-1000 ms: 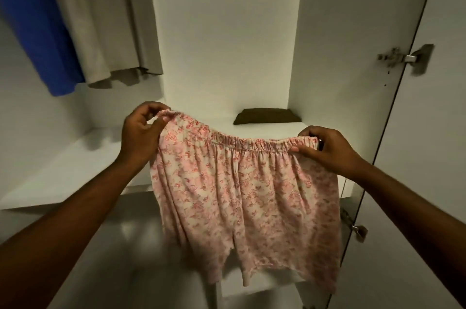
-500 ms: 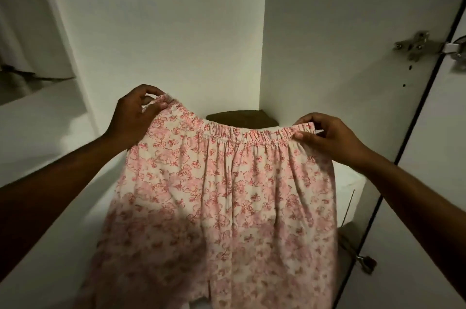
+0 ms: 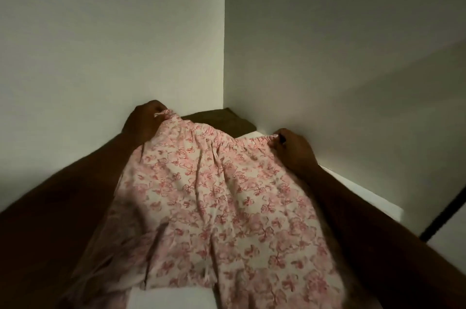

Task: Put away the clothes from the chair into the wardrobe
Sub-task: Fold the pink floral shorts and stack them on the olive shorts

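The shorts (image 3: pixel 222 197) are thin, soft cloth, matt and creased, printed with pink flowers on cream, with a puckered elastic waistband (its gathers show between the hands). The wardrobe walls (image 3: pixel 113 44) and shelf (image 3: pixel 353 190) are smooth, matt white board. The folded cloth (image 3: pixel 222 119) behind looks dark, matt, coarser.

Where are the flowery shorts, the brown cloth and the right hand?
shorts (image 3: pixel 222 197), head view, middle of the flowery fabric.
brown cloth (image 3: pixel 227 119), head view, its top side, in the back corner.
right hand (image 3: pixel 293 151), head view, back of the hand.
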Demonstrator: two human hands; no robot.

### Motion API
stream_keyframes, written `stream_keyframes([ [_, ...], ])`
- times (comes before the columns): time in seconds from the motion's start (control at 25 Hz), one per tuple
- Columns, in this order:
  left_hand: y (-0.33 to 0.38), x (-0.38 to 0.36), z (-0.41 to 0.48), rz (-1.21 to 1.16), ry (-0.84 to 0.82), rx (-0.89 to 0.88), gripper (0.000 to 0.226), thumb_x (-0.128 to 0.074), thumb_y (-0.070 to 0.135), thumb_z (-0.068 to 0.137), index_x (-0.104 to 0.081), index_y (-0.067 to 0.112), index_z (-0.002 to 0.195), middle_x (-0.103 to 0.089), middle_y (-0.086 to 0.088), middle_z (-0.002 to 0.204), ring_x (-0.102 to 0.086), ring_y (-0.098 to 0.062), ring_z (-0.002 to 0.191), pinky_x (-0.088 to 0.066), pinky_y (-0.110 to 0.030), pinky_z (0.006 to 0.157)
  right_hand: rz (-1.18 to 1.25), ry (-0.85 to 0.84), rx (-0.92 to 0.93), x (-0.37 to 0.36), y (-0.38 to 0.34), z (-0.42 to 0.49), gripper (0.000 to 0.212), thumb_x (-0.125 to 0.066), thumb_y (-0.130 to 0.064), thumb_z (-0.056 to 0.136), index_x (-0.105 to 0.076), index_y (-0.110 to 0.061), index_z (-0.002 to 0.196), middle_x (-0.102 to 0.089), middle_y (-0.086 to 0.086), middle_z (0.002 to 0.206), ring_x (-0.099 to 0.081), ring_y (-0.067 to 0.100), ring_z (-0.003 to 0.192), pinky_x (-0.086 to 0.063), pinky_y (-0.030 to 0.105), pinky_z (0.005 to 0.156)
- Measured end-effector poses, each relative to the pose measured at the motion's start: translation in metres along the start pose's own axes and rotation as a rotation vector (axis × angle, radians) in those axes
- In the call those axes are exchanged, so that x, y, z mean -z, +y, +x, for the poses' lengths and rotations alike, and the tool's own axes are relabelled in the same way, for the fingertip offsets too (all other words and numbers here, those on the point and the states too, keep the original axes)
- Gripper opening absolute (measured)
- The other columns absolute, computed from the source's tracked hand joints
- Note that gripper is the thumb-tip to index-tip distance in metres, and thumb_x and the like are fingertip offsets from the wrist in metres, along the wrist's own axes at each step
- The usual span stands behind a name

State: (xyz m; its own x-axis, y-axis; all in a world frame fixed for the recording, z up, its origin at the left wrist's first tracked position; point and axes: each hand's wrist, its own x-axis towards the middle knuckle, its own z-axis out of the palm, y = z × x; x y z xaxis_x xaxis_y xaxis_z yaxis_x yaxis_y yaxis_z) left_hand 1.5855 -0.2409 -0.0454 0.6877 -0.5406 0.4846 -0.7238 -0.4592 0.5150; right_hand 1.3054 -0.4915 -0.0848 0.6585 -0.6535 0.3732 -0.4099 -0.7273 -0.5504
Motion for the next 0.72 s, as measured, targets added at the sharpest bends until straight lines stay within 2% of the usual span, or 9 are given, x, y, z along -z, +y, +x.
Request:
stream_keyframes([
  [0.08,-0.014,-0.023,0.002,0.003,0.107,-0.026,0.023,-0.066,0.031,0.087,-0.065,0.014,0.103,-0.071,-0.011,0.102,-0.066,-0.032,0.094,-0.050,-0.038,0.080,-0.002,0.066,-0.004,-0.008,0.001,0.007,0.022,-0.064,-0.038,0.089,-0.064,-0.022,0.104,-0.069,-0.003,0.091,-0.057,0.014,0.078,-0.041,0.027,0.069],
  [0.2,-0.017,-0.031,-0.002,0.021,0.190,-0.076,0.024,-0.062,0.030,0.089,-0.063,0.014,0.107,-0.071,-0.012,0.103,-0.065,-0.035,0.093,-0.052,-0.041,0.079,0.029,0.112,-0.010,-0.008,0.000,0.008,0.029,-0.071,-0.040,0.082,-0.063,-0.024,0.105,-0.070,-0.005,0.093,-0.063,0.014,0.082,-0.051,0.029,0.072],
  [0.28,-0.014,-0.031,0.002,0.080,0.142,-0.090,0.025,-0.057,0.029,0.092,-0.060,0.013,0.110,-0.068,-0.014,0.106,-0.063,-0.037,0.094,-0.050,-0.042,0.079,0.011,0.108,-0.017,-0.006,-0.005,0.008,0.029,-0.072,-0.041,0.082,-0.062,-0.024,0.103,-0.070,-0.005,0.093,-0.063,0.014,0.082,-0.051,0.029,0.071],
  [0.4,0.003,-0.024,-0.008,0.445,-0.096,-0.114,0.027,-0.040,0.026,0.096,-0.053,0.011,0.114,-0.058,-0.015,0.107,-0.061,-0.036,0.088,-0.048,-0.042,0.078,-0.012,0.083,-0.032,-0.001,-0.007,0.001,0.031,-0.072,-0.040,0.082,-0.061,-0.023,0.105,-0.070,-0.002,0.097,-0.063,0.016,0.086,-0.050,0.028,0.074],
  [0.48,0.029,-0.012,-0.022,0.704,-0.007,-0.139,0.032,-0.031,0.017,0.091,-0.051,0.003,0.112,-0.056,-0.018,0.094,-0.061,-0.031,0.072,-0.052,-0.043,0.072,0.034,-0.013,-0.037,0.008,-0.011,-0.008,0.038,-0.073,-0.034,0.083,-0.060,-0.018,0.115,-0.068,0.000,0.106,-0.063,0.014,0.092,-0.049,0.026,0.080],
  [0.52,0.057,-0.003,-0.039,0.837,0.061,-0.212,0.034,-0.031,0.015,0.088,-0.048,0.001,0.114,-0.057,-0.021,0.096,-0.061,-0.033,0.075,-0.052,-0.048,0.075,0.142,-0.089,-0.059,0.018,-0.011,-0.015,0.041,-0.074,-0.029,0.083,-0.058,-0.014,0.118,-0.067,0.002,0.107,-0.063,0.010,0.091,-0.049,0.023,0.080],
  [0.56,0.097,0.005,-0.064,0.836,0.045,-0.276,0.035,-0.036,0.016,0.089,-0.046,0.002,0.119,-0.056,-0.023,0.107,-0.061,-0.036,0.087,-0.048,-0.053,0.084,0.308,-0.169,-0.111,0.033,-0.011,-0.025,0.041,-0.075,-0.022,0.082,-0.058,-0.009,0.117,-0.066,0.003,0.104,-0.064,0.004,0.085,-0.048,0.018,0.075],
  [0.64,0.185,0.018,-0.138,0.547,-0.166,-0.416,0.038,-0.051,0.032,0.091,-0.048,0.014,0.124,-0.053,-0.014,0.127,-0.052,-0.033,0.114,-0.037,-0.053,0.099,0.444,-0.262,-0.194,0.062,-0.001,-0.044,0.037,-0.074,-0.012,0.081,-0.060,0.001,0.112,-0.065,0.006,0.092,-0.063,-0.004,0.066,-0.048,0.012,0.063],
  [0.72,0.259,0.016,-0.226,0.358,-0.385,-0.630,0.044,-0.050,0.051,0.088,-0.055,0.019,0.118,-0.055,-0.006,0.125,-0.050,-0.025,0.115,-0.034,-0.049,0.100,0.289,-0.246,-0.236,0.085,0.015,-0.056,0.032,-0.069,-0.013,0.087,-0.064,0.007,0.111,-0.065,0.007,0.084,-0.061,0.001,0.062,-0.046,0.014,0.060],
])
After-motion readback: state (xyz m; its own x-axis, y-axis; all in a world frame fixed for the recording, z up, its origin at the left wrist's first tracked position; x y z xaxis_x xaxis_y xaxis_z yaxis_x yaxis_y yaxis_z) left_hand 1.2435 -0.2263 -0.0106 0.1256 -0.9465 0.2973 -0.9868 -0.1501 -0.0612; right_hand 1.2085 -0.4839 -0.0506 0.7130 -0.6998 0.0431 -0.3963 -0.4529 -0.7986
